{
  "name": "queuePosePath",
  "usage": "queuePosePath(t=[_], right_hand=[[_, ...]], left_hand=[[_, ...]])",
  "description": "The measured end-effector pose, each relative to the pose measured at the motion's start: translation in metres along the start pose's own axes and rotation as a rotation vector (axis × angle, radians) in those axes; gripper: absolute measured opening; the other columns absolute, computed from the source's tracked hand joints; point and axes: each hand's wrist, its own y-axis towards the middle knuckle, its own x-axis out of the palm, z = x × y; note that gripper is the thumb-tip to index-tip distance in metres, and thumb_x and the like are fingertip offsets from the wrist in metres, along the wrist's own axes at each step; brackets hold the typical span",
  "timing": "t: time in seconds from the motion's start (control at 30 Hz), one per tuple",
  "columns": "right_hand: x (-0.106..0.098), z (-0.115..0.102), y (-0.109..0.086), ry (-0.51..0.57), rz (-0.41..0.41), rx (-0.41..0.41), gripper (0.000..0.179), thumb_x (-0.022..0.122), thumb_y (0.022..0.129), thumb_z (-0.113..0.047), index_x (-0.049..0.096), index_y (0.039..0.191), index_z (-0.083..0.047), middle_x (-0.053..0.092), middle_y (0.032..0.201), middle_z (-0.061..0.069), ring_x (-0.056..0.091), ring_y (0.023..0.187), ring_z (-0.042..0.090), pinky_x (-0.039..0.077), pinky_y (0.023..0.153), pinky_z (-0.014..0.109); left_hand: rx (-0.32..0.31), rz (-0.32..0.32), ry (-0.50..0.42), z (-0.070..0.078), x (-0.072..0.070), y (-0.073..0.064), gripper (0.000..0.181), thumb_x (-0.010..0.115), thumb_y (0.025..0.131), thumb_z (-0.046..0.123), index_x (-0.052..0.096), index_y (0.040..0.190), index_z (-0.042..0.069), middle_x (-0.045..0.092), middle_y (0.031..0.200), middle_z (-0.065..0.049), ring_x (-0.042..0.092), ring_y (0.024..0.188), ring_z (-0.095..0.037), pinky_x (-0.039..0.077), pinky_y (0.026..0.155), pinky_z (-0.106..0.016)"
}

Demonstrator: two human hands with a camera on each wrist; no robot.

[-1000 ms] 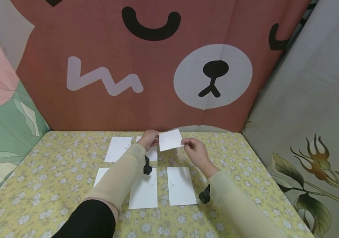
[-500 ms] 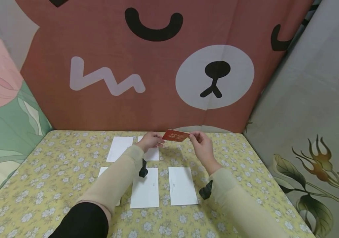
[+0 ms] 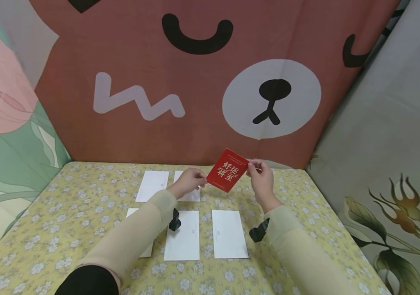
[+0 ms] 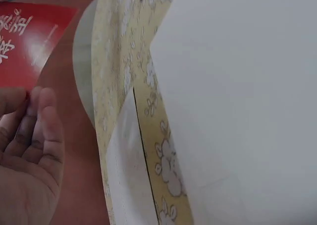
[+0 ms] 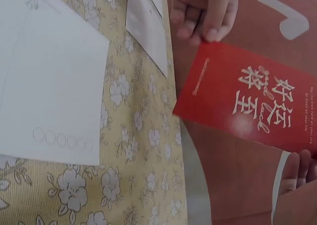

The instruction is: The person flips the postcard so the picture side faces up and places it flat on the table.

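A red postcard (image 3: 227, 170) with gold Chinese characters is held up above the far part of the table, tilted, its printed face toward me. My left hand (image 3: 189, 180) pinches its lower left corner between thumb and fingers. At the opposite, upper right corner, my right hand (image 3: 261, 180) pinches the card. In the right wrist view the postcard (image 5: 247, 96) spans between both hands, with small English lettering among the characters. Below lie white-backed postcards: one (image 3: 230, 234) at front right, another (image 3: 182, 241) beside it, and one (image 3: 152, 186) at the back left.
A yellow floral cloth (image 3: 287, 254) covers the table. Another white card (image 3: 191, 195) lies partly behind my left hand, and one (image 3: 147, 250) is mostly hidden by the left sleeve. A brown bear-print curtain (image 3: 195, 135) rises at the table's back edge.
The card in my hands has turned over from its white back to its red printed face. It has risen slightly and shifted right, tilting up toward the view.
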Motion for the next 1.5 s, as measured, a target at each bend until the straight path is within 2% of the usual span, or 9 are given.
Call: queuePosePath(t=[0.17,0.3,0.4,0.57,0.77,0.87,1.1,1.3,1.5], right_hand=[[-0.002,0.002,0.005,-0.003,0.011,0.084,0.026,0.051,0.11,-0.017,0.059,0.127,0.001,0.055,0.112,0.009,0.057,0.102,0.023,0.052,0.086,0.028],[-0.001,0.003,0.01,-0.009,0.018,0.141,0.028,0.052,0.109,-0.016,0.059,0.13,0.001,0.055,0.11,0.009,0.057,0.104,0.023,0.052,0.086,0.031],[0.001,0.005,0.015,-0.001,0.018,0.178,0.029,0.052,0.108,-0.014,0.056,0.133,0.002,0.056,0.114,0.01,0.059,0.111,0.028,0.052,0.092,0.034],[0.007,0.011,0.019,0.013,-0.026,0.221,0.037,0.05,0.109,-0.009,0.05,0.143,0.004,0.055,0.133,0.02,0.056,0.126,0.033,0.048,0.104,0.042],[0.015,0.021,0.02,0.008,-0.07,0.238,0.044,0.048,0.108,-0.009,0.046,0.149,0.006,0.052,0.142,0.024,0.053,0.129,0.037,0.044,0.109,0.049],[0.017,0.026,0.019,-0.001,-0.1,0.267,0.046,0.049,0.109,-0.014,0.045,0.152,0.005,0.051,0.144,0.024,0.052,0.13,0.037,0.043,0.11,0.049],[0.021,0.038,0.016,0.004,-0.189,0.357,0.052,0.051,0.11,-0.019,0.04,0.155,0.004,0.047,0.15,0.023,0.049,0.135,0.037,0.043,0.11,0.049],[0.025,0.046,0.017,-0.019,-0.202,0.402,0.051,0.048,0.11,-0.015,0.037,0.156,0.004,0.042,0.156,0.023,0.047,0.137,0.039,0.043,0.11,0.048],[0.029,0.051,0.025,-0.046,-0.218,0.448,0.051,0.048,0.11,-0.018,0.04,0.156,0.002,0.045,0.154,0.021,0.049,0.137,0.037,0.043,0.111,0.048]], left_hand=[[0.015,0.049,-0.012,0.0,0.002,-0.006,0.013,0.065,0.102,0.01,0.07,0.108,0.0,0.071,0.102,-0.019,0.069,0.096,-0.038,0.059,0.081,-0.044],[0.041,0.059,0.044,0.002,0.004,-0.011,0.011,0.065,0.102,0.009,0.07,0.107,0.001,0.071,0.096,-0.014,0.069,0.091,-0.035,0.058,0.075,-0.041],[0.036,0.046,0.075,0.005,0.005,-0.014,0.012,0.066,0.101,0.01,0.07,0.109,0.001,0.072,0.096,-0.014,0.069,0.09,-0.035,0.054,0.068,-0.035],[0.012,0.01,0.095,0.009,0.009,-0.017,0.032,0.065,0.101,0.01,0.065,0.132,0.003,0.073,0.099,-0.017,0.069,0.09,-0.034,0.048,0.062,-0.031],[0.011,-0.037,0.121,0.008,0.014,-0.019,0.041,0.064,0.101,0.011,0.06,0.142,0.003,0.072,0.094,-0.018,0.058,0.065,-0.023,0.039,0.053,-0.029],[-0.002,-0.054,0.155,0.006,0.015,-0.021,0.047,0.063,0.101,0.009,0.055,0.147,0.004,0.072,0.091,-0.018,0.056,0.062,-0.021,0.041,0.055,-0.028],[-0.067,-0.094,0.155,0.002,0.022,-0.022,0.061,0.065,0.098,0.006,0.044,0.155,0.006,0.072,0.083,-0.013,0.069,0.073,-0.027,0.048,0.058,-0.029],[-0.141,-0.158,0.107,0.002,0.03,-0.021,0.088,0.068,0.095,0.003,0.019,0.166,0.015,0.072,0.079,-0.014,0.056,0.057,-0.016,0.045,0.05,-0.028],[-0.17,-0.157,0.072,0.002,0.032,-0.02,0.084,0.067,0.096,0.003,0.022,0.166,0.014,0.07,0.076,-0.015,0.053,0.055,-0.016,0.041,0.05,-0.028]])
